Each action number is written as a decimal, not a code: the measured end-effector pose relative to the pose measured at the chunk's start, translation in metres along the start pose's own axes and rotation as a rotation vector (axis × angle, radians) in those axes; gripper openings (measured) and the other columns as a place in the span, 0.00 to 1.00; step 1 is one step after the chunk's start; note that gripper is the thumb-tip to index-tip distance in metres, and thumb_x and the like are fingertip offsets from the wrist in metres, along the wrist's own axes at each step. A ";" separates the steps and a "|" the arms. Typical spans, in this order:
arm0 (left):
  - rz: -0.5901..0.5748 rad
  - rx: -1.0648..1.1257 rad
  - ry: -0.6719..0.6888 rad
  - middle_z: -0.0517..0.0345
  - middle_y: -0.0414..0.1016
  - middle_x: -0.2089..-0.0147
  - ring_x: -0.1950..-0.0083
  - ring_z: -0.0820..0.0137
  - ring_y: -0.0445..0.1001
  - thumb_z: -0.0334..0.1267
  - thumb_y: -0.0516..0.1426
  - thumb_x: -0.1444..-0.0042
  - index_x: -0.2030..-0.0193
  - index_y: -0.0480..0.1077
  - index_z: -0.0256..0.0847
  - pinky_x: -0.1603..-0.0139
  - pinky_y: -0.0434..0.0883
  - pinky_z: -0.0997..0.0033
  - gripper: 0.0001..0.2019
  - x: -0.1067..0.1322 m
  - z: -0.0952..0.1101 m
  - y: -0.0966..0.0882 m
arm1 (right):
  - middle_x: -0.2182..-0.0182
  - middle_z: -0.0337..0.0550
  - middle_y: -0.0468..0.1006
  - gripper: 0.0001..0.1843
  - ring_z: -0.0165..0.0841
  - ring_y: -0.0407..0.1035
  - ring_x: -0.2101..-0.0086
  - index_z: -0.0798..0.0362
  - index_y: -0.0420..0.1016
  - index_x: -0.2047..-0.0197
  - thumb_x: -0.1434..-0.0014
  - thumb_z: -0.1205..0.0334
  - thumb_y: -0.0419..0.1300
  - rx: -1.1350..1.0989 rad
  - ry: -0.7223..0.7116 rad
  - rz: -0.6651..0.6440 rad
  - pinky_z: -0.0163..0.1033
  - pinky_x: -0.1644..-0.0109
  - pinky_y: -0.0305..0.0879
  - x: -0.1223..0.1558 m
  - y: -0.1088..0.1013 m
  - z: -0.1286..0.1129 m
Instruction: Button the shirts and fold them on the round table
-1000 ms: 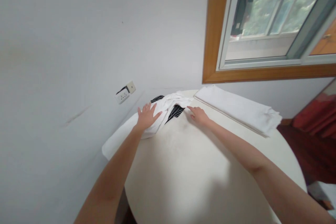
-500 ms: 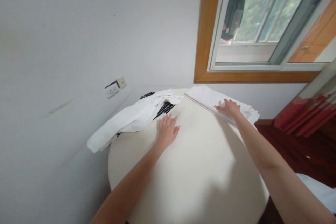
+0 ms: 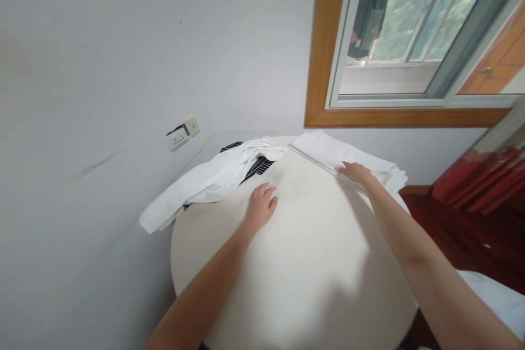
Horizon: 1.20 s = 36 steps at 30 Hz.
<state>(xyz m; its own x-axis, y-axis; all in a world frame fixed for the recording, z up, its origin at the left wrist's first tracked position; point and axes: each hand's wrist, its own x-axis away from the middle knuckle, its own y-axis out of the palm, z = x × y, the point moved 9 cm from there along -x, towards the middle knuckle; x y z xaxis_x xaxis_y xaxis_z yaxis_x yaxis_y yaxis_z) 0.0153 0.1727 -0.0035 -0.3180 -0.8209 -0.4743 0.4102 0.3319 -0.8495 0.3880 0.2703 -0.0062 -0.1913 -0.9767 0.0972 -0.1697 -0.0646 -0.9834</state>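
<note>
My left hand rests on the pale round table, palm down with its fingers a little apart and nothing in it. Just beyond it lies a loose pile of white cloth, with black-and-white striped fabric showing from underneath. One end of the pile hangs past the table's left edge. At the far right of the table, a folded white cloth lies flat. My right hand is on its near edge, thumb and fingers close together on the cloth; some fingertips are hidden.
A wall with a power socket stands along the table's left and far side. Above the far right is a wood-framed window. A red and white curtain hangs at right over a dark red floor. White fabric shows at lower right.
My right hand's fingers have drawn together at the folded cloth's near edge, where they were spread before. My left hand's fingers are slightly less spread. Both cloths look the same.
</note>
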 end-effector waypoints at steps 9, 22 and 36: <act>-0.014 0.024 -0.011 0.45 0.66 0.41 0.39 0.58 0.63 0.41 0.52 0.39 0.47 0.70 0.43 0.38 0.62 0.51 0.15 0.001 -0.003 0.003 | 0.48 0.61 0.73 0.29 0.47 0.68 0.48 0.57 0.70 0.46 0.33 0.46 0.40 -0.043 0.014 0.142 0.51 0.47 0.62 -0.001 -0.022 0.001; 0.167 0.213 -0.109 0.46 0.70 0.46 0.43 0.63 0.66 0.36 0.44 0.35 0.44 0.66 0.39 0.39 0.63 0.59 0.17 -0.005 -0.018 -0.018 | 0.63 0.47 0.80 0.29 0.43 0.73 0.60 0.53 0.77 0.56 0.37 0.41 0.44 -0.408 -0.575 0.272 0.44 0.53 0.68 0.126 -0.087 -0.053; -0.125 -0.194 0.079 0.44 0.70 0.54 0.49 0.53 0.65 0.53 0.55 0.43 0.45 0.68 0.43 0.50 0.63 0.54 0.24 0.011 0.004 -0.025 | 0.41 0.55 0.66 0.35 0.50 0.59 0.42 0.47 0.63 0.38 0.43 0.38 0.55 -0.228 -0.586 0.276 0.61 0.39 0.54 0.214 0.036 -0.079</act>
<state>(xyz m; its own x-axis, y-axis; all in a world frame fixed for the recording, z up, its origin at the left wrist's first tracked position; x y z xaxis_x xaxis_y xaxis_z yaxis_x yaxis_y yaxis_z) 0.0048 0.1533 0.0131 -0.4253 -0.8249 -0.3724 0.1942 0.3188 -0.9277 0.2649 0.0752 -0.0083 0.2873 -0.9046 -0.3149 -0.4012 0.1849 -0.8972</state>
